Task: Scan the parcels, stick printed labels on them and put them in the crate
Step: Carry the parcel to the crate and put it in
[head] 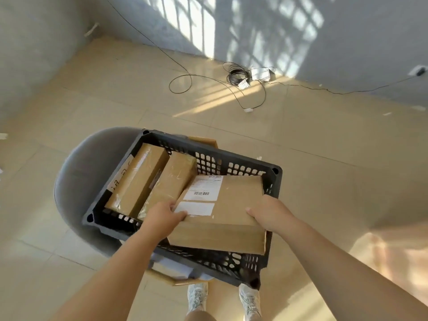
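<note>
Both hands, left [165,215] and right [268,213], grip a labelled parcel [231,205], fingers clamped on its near corners. It sits tilted in the crate's [234,262] right side, beside two boxes [152,181].

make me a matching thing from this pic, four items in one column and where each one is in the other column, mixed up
Column one
1. wide labelled parcel
2. long parcel
3. black crate
4. coiled cable

Column two
a. on the floor near the wall
b. resting on a grey chair
c. gripped by the left hand and the right hand
d. lying inside the black crate, along its left side

Pairs: 1-c, 2-d, 3-b, 4-a
</note>
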